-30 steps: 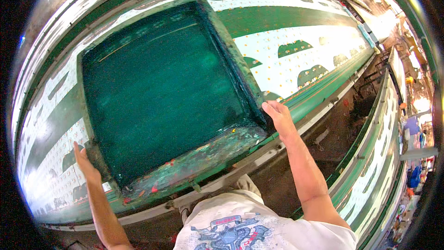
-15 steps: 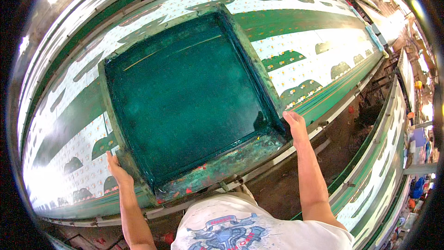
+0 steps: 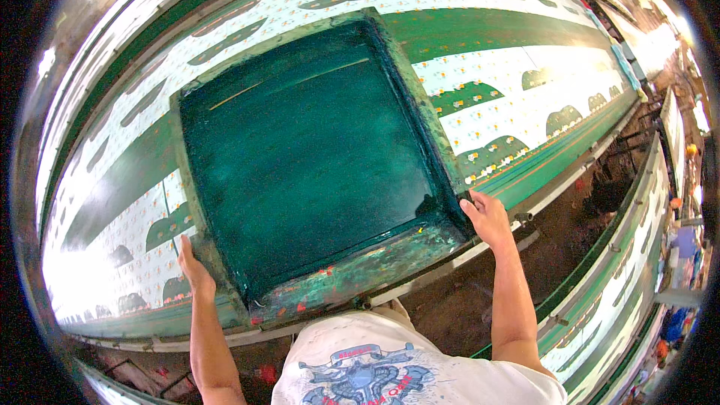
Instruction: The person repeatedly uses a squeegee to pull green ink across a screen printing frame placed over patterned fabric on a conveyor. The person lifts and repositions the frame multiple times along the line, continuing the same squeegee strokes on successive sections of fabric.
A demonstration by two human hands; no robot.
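A large screen-printing frame [image 3: 360,270] lies tilted across the long table in front of me. Its rails are stained green with red specks, and dark teal ink covers the mesh [image 3: 307,157]. My right hand [image 3: 489,219] grips the near right corner, with thumb and fingers curled at the rail. Against the outer side of the left rail, close to its near end, is my left hand [image 3: 196,270], its visible fingers stretched out straight. The palm side of that hand is hidden. White fabric pieces [image 3: 465,67] with small orange print lie around the frame on the green tabletop.
The table's metal edge rail [image 3: 570,180] runs just in front of my body, with small stops along it. To the right, beyond a dark aisle [image 3: 555,255], stands another long table [image 3: 600,322] with similar white pieces. More tables line the far left.
The view has shifted slightly, so frame and table sit a little differently. My right hand has slid nearer along the rail and closed on the corner; my left stays beside its rail.
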